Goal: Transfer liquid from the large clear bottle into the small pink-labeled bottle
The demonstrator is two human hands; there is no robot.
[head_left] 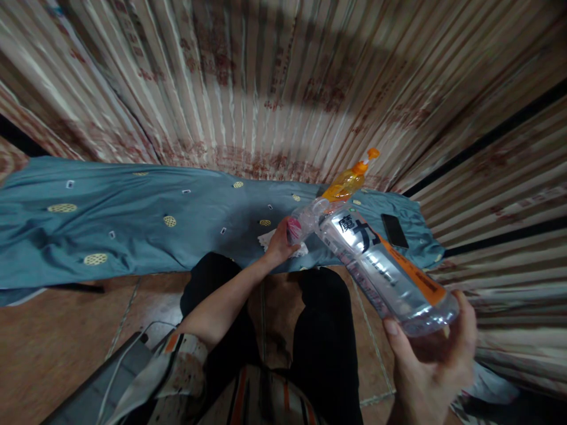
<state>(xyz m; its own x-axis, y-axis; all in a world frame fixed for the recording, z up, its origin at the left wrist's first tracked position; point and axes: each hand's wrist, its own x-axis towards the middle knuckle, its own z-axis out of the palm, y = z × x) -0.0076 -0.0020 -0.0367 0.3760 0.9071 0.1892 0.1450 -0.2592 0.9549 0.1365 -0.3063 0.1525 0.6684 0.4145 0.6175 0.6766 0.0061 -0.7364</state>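
Observation:
My right hand (436, 354) is closed around the base of a large clear plastic bottle (385, 268) with an orange and silver label. The bottle tilts, its neck end pointing up and left. My left hand (281, 245) is wrapped around a smaller clear plastic container (305, 219) with a pink mark. Its top is close to the large bottle's neck; whether they touch I cannot tell. Just behind stands a see-through orange bottle (344, 186) with an orange top. Under my left hand lies a white lacy cloth or tissue (302, 250).
A long narrow surface covered with blue-green patterned cloth (133, 236) runs across in front of my knees. A dark phone (394, 230) lies at its right. Pleated patterned curtains (248, 88) hang behind. A grey box-like object (101, 378) with a white cable is at lower left.

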